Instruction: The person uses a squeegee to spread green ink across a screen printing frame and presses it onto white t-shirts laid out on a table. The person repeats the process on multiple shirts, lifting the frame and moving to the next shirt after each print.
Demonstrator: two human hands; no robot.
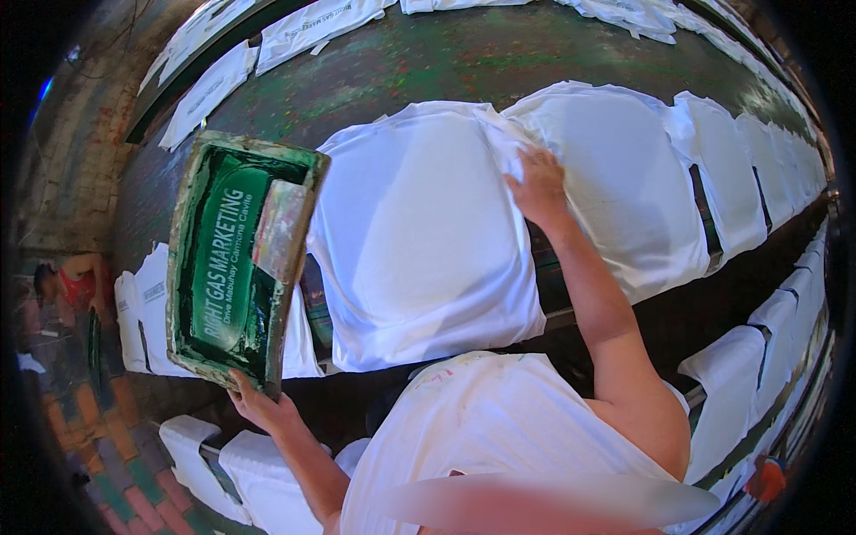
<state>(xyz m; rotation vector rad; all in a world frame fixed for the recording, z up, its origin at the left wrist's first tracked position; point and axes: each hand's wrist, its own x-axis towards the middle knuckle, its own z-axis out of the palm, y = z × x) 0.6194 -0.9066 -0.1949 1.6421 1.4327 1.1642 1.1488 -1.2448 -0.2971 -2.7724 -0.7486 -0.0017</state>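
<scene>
My left hand [259,403] grips the lower end of a screen-printing frame [212,259] and holds it up, tilted, at the left. Green ink coats its mesh and inner walls, and pale lettering shows in the middle. A paint-stained squeegee [280,227] rests inside along the right wall. Flat on the long table lies a plain white shirt [419,241] in front of me. My right hand [540,185] is open, its fingers touching the cloth at that shirt's upper right, beside a second white shirt [615,178]. The fingertips are partly blurred.
The long dark table [428,67] is speckled with paint. More white shirts [727,178] run along it to the right; printed ones [312,27] lie on its far side. Behind me is another row of shirts [731,374]. A person in red [78,281] is at the far left.
</scene>
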